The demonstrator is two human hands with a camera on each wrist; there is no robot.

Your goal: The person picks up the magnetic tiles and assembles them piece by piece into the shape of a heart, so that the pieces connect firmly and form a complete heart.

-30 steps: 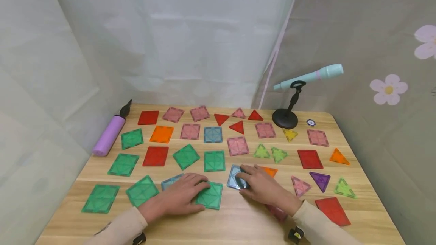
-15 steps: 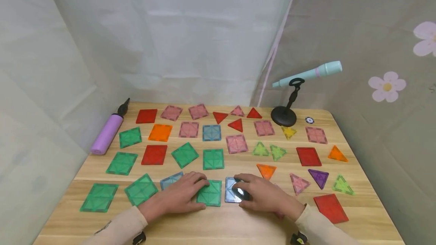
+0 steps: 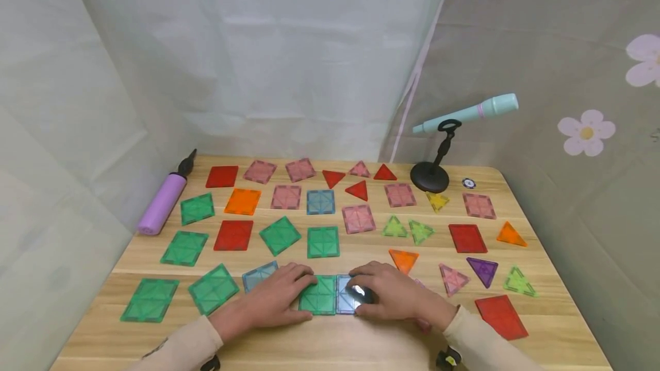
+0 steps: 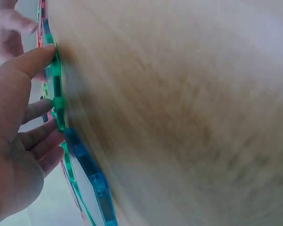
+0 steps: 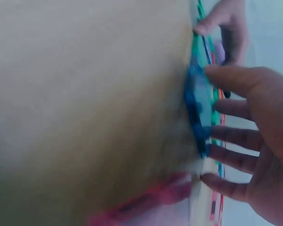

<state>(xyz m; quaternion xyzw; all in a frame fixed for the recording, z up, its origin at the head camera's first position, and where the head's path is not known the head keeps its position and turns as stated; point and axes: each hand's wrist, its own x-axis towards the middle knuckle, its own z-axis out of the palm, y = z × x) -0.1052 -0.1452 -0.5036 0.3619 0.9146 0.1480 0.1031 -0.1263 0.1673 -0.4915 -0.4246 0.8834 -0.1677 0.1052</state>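
Side by side at the near middle lie a green square magnetic tile [image 3: 321,295] and a blue square magnetic tile [image 3: 343,296], their edges meeting. My left hand [image 3: 273,298] holds the green one at its left side, thumb on the near edge and fingertips at the far one. From the right, my right hand [image 3: 399,291] spans the blue tile between thumb and fingers and covers its right part. In the right wrist view the thumb sits at one corner of the blue tile [image 5: 193,106]. Another blue tile [image 3: 258,275] is partly hidden behind my left hand.
Green, red, orange and pink squares and small triangles lie spread over the wooden table [image 3: 258,354]. A pink tile [image 3: 424,325] shows under my right forearm. A purple pump [image 3: 164,202] lies at left; a black stand [image 3: 430,176] holds a light-blue tube [image 3: 474,113] at back right.
My right hand has drawn the blue tile nearer and leftward, closing the gap to the green tile. An orange triangle has come fully into sight. The left hand has stayed nearly still.
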